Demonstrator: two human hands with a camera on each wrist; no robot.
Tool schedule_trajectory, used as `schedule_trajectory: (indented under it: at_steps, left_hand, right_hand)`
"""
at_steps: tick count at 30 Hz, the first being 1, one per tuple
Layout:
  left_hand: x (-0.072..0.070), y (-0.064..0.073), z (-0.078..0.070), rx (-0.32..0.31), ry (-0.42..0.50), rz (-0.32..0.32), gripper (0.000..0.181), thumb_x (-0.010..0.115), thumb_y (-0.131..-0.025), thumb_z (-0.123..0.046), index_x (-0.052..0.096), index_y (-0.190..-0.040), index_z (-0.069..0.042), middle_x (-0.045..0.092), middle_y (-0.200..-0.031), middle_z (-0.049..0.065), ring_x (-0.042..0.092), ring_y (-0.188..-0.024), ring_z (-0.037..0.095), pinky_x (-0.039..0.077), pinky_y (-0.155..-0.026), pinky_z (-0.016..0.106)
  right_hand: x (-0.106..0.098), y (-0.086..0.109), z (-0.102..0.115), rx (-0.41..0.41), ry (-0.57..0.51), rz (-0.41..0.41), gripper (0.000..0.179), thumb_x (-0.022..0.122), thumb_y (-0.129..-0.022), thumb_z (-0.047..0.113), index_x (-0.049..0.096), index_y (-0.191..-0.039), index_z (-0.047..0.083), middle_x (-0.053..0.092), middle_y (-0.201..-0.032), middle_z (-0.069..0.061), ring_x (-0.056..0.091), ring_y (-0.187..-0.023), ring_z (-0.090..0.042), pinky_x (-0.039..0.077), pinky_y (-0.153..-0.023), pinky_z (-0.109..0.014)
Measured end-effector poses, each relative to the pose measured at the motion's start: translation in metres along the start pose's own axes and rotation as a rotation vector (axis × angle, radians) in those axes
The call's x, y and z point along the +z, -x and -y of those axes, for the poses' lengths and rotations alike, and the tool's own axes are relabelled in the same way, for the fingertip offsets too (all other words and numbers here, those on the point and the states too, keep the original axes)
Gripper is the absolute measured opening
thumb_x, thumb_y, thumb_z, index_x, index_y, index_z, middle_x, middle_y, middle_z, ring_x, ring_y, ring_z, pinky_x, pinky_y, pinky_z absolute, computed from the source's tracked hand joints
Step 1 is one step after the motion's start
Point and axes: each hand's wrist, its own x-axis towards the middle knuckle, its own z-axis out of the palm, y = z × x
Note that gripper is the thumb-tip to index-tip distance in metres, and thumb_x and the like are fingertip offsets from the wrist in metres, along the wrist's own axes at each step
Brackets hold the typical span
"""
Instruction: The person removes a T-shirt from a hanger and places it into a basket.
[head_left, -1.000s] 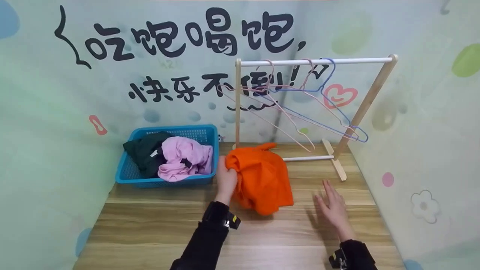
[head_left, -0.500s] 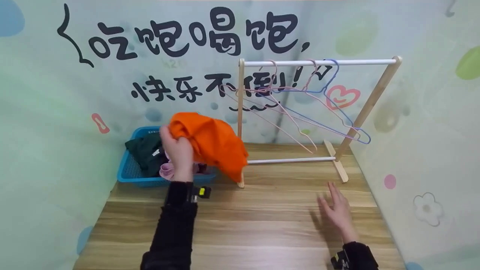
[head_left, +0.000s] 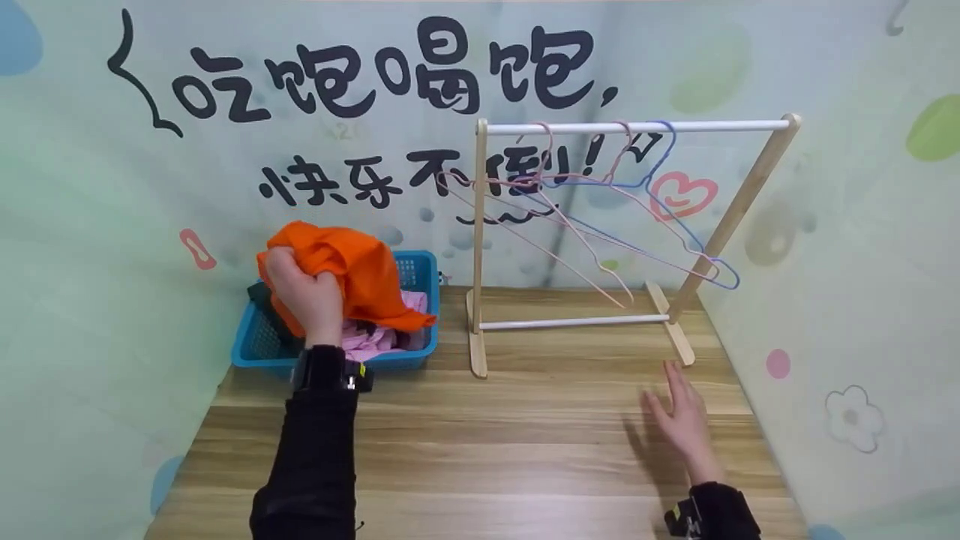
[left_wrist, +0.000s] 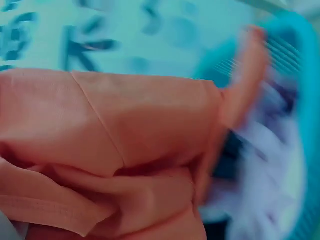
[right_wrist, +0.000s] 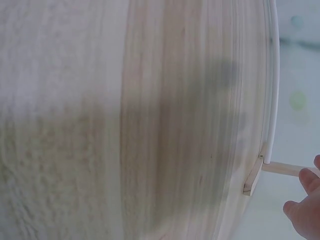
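Note:
My left hand [head_left: 307,296] grips a bunched orange garment [head_left: 352,266] above the blue basket [head_left: 431,300] in the head view. One corner of the cloth hangs over the basket's right side. Under it, a pink garment [head_left: 375,341] and a dark green garment [head_left: 264,307] lie in the basket, partly hidden. The orange cloth [left_wrist: 140,120] fills much of the left wrist view, with the basket rim [left_wrist: 300,125] blurred behind. At the right, my right hand [head_left: 686,420] is held over the wooden surface with its fingers extended, holding nothing.
A small clothes rack [head_left: 480,225] with wooden posts and white bars stands at the back. Two pink hangers [head_left: 577,229] and a blue hanger [head_left: 675,217] hang from its top bar. Printed wall panels close in the wooden tabletop [head_left: 525,435] at the back and sides.
My left hand has lifted the orange garment from beside the rack's left post and carried it left, over the basket. The right hand has stayed nearly still.

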Motion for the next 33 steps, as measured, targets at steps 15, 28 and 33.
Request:
schedule_trajectory:
  at_steps: [15,28,33]
  left_hand:
    - [0.023,0.058,0.082,0.232,-0.834,0.741,0.031,0.064,-0.091,-0.017,0.062,-0.119,-0.003,0.058,-0.127,0.019,0.035,-0.133,0.041,-0.007,-0.109,0.070]
    - [0.024,0.082,0.096,0.082,-0.874,1.030,0.065,0.038,-0.099,-0.057,0.059,-0.138,-0.010,0.053,-0.141,0.018,0.045,-0.125,0.039,0.027,-0.100,0.065]
    - [0.025,0.082,0.099,0.081,-0.856,1.031,0.062,0.038,-0.098,-0.056,0.064,-0.132,-0.011,0.059,-0.131,0.019,0.049,-0.117,0.039,0.029,-0.098,0.065]
  right_hand:
    - [0.019,0.002,0.014,0.039,-0.014,0.077,0.067,0.061,-0.097,0.022,0.032,-0.150,-0.006,0.027,-0.153,-0.032,0.028,-0.136,-0.055,0.017,-0.109,-0.068]
    - [0.041,-0.001,0.042,-0.026,-0.014,0.149,0.070,0.063,-0.095,0.025,0.031,-0.152,-0.001,0.027,-0.156,-0.025,0.028,-0.139,-0.048,0.012,-0.113,-0.064]
    - [0.046,-0.006,0.059,-0.031,0.052,0.229,0.070,0.063,-0.096,0.031,0.033,-0.153,0.003,0.030,-0.156,-0.023,0.027,-0.141,-0.046,0.007,-0.114,-0.064]
